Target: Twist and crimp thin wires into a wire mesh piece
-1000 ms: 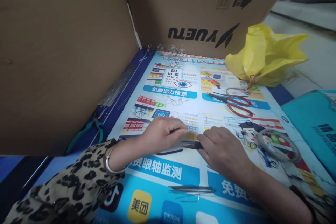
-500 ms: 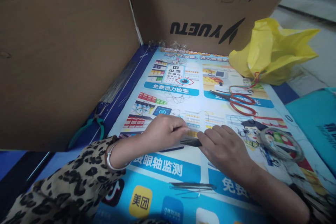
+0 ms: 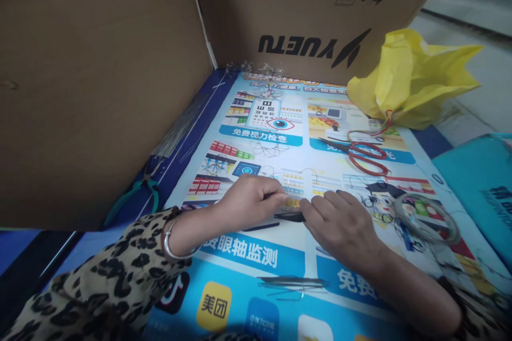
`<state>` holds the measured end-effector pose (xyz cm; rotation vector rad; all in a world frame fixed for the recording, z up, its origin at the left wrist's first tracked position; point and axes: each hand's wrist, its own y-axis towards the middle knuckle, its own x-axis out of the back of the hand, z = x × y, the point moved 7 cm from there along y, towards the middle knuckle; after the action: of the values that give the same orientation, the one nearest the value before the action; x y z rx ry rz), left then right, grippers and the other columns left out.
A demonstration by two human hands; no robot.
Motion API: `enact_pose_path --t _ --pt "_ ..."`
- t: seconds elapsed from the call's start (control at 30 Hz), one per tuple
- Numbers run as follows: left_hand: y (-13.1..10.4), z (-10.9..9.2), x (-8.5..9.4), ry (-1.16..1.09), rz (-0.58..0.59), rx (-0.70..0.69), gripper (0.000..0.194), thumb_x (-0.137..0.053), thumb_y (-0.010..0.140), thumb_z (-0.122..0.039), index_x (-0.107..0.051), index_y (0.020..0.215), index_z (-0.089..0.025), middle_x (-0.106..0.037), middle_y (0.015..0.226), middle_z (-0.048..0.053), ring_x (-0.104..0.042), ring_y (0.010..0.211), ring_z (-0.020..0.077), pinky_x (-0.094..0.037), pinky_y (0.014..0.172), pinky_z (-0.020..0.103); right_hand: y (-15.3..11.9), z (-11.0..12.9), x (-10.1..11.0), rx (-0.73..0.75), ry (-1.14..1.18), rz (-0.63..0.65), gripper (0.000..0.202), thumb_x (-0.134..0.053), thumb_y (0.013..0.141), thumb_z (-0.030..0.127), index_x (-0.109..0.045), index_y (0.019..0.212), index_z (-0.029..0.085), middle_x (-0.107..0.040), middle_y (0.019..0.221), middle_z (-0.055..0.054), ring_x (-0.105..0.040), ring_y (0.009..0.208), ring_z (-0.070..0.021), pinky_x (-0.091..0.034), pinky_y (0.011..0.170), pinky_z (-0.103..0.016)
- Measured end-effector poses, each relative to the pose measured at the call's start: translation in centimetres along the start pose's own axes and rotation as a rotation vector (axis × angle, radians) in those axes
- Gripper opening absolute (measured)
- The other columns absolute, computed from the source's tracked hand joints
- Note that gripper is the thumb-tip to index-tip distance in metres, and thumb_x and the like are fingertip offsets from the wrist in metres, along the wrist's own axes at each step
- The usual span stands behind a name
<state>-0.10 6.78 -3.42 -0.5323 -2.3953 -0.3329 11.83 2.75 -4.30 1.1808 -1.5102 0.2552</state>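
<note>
My left hand [image 3: 248,202] and my right hand [image 3: 340,224] meet fingertip to fingertip over a printed poster [image 3: 256,138] that covers the table. Between them they pinch a small dark bundle of thin wires [image 3: 290,217], each hand holding one end. A silver bangle sits on my left wrist, with a leopard-print sleeve behind it. Near the front edge, a second loose bundle of dark wires [image 3: 294,283] lies flat on the poster.
Red-handled scissors [image 3: 362,155] lie at the back right beside a yellow plastic bag [image 3: 412,80]. A coil of thin wire [image 3: 426,212] rests at right. Green-handled pliers [image 3: 138,192] and long straight wires lie at left. Cardboard boxes [image 3: 312,10] wall the back and left.
Both hands have stayed on the small wire bundle, with only slight finger movement. The view shifted a little between frames.
</note>
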Motion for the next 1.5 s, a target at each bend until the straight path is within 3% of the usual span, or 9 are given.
enact_pose_path --t 0.3,0.47,0.6,0.8,1.03,1.2,1.27,1.37,1.5 --pt "-0.1 -0.1 0.1 -0.070 -0.008 0.013 0.020 -0.051 0.080 -0.017 -0.062 0.064 -0.014 -0.059 0.053 -0.002 -0.052 0.053 0.0078 -0.039 0.051 0.017 -0.1 -0.2 -0.4 -0.037 0.048 0.010 0.012 -0.053 0.077 0.015 -0.061 0.070 0.018 -0.050 0.057 -0.002 -0.039 0.060 -0.0166 -0.025 0.058 -0.032" --pt "-0.2 0.8 -0.4 -0.291 0.016 0.100 0.014 -0.053 0.082 -0.024 -0.062 0.079 -0.014 -0.059 0.055 -0.003 -0.055 0.049 0.0067 -0.043 0.053 0.018 -0.3 -1.0 -0.9 -0.173 0.127 0.035 0.010 -0.054 0.076 0.019 -0.061 0.069 0.018 -0.054 0.059 -0.002 -0.044 0.061 -0.0175 -0.027 0.059 -0.031" --pt "-0.2 0.9 -0.6 -0.371 0.039 0.095 0.015 -0.051 0.083 -0.025 -0.060 0.077 -0.014 -0.060 0.060 -0.002 -0.058 0.055 0.0072 -0.045 0.057 0.017 -0.4 -1.4 -1.1 -0.229 0.154 0.056 0.010 -0.054 0.076 0.019 -0.062 0.072 0.018 -0.056 0.060 -0.002 -0.048 0.061 -0.0178 -0.029 0.060 -0.030" --pt "-0.3 -0.1 -0.2 -0.153 0.032 -0.023 0.022 -0.046 0.087 -0.025 -0.060 0.076 -0.014 -0.062 0.062 -0.001 -0.058 0.055 0.0069 -0.044 0.057 0.017 -0.3 -1.0 -1.1 -0.209 0.203 0.057 0.012 -0.053 0.076 0.019 -0.062 0.070 0.016 -0.060 0.061 -0.003 -0.054 0.060 -0.0179 -0.031 0.057 -0.029" --pt "-0.6 -1.1 -0.2 0.078 -0.001 -0.288 0.025 -0.042 0.090 -0.023 -0.063 0.081 -0.014 -0.063 0.062 0.000 -0.059 0.060 0.0087 -0.044 0.057 0.018 -0.8 -0.8 -2.9 -0.289 0.434 0.326 0.017 -0.051 0.081 0.029 -0.064 0.079 0.018 -0.067 0.070 -0.003 -0.060 0.063 -0.0174 -0.032 0.055 -0.026" --pt "-0.7 -1.3 -0.3 0.091 -0.008 -0.337 0.026 -0.040 0.091 -0.024 -0.063 0.085 -0.015 -0.064 0.065 0.001 -0.060 0.062 0.0094 -0.045 0.059 0.019 -0.9 -0.7 -3.4 -0.329 0.522 0.432 0.031 -0.044 0.086 0.041 -0.062 0.074 0.019 -0.066 0.068 -0.002 -0.058 0.061 -0.0153 -0.031 0.054 -0.025" --pt "-0.7 -1.2 0.1 0.052 -0.043 -0.279 0.024 -0.042 0.090 -0.024 -0.063 0.084 -0.015 -0.064 0.065 0.001 -0.059 0.060 0.0090 -0.044 0.057 0.019 -0.8 -0.9 -3.2 -0.324 0.490 0.392 0.027 -0.046 0.085 0.038 -0.062 0.075 0.019 -0.066 0.069 -0.003 -0.058 0.062 -0.0154 -0.032 0.055 -0.025" --pt "-0.5 -0.5 0.7 -0.035 -0.101 -0.133 0.026 -0.044 0.088 -0.024 -0.063 0.073 -0.013 -0.063 0.062 0.001 -0.056 0.055 0.0083 -0.044 0.054 0.019 -0.7 -1.6 -1.9 -0.301 0.364 0.232 0.018 -0.050 0.082 0.028 -0.062 0.073 0.017 -0.063 0.068 -0.004 -0.055 0.065 -0.0168 -0.033 0.060 -0.027" --pt "-0.4 0.3 0.9 -0.144 -0.100 0.003 0.030 -0.045 0.087 -0.024 -0.060 0.065 -0.012 -0.060 0.058 0.001 -0.055 0.053 0.0081 -0.044 0.052 0.019 -0.6 -2.6 -0.4 -0.264 0.160 0.078 0.015 -0.051 0.078 0.021 -0.061 0.068 0.017 -0.057 0.062 -0.004 -0.048 0.064 -0.0179 -0.030 0.062 -0.030"
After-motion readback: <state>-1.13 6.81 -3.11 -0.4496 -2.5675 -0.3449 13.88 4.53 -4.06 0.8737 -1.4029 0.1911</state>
